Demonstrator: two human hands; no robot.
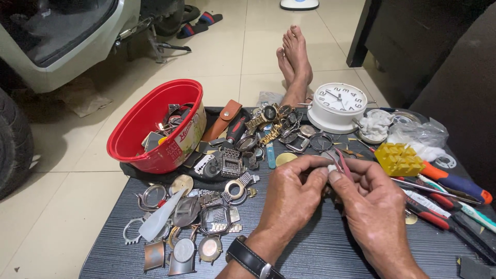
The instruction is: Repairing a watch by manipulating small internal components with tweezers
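Floor [232, 57]: large cream glossy tiles, thin grout lines, soft even light, faint reflections. Low dark wood-grain counter [320, 248] fills lower frame. Scooter [62, 36] parked top left, white body panel, kickstand down on tile; black tyre [13, 139] at left edge. Pair of sandals [196, 23] on floor just beside scooter. Dark cabinet [408, 36] top right, dark upholstered furniture [465, 88] along right edge. White fan-like base [299, 4] at top edge, cropped
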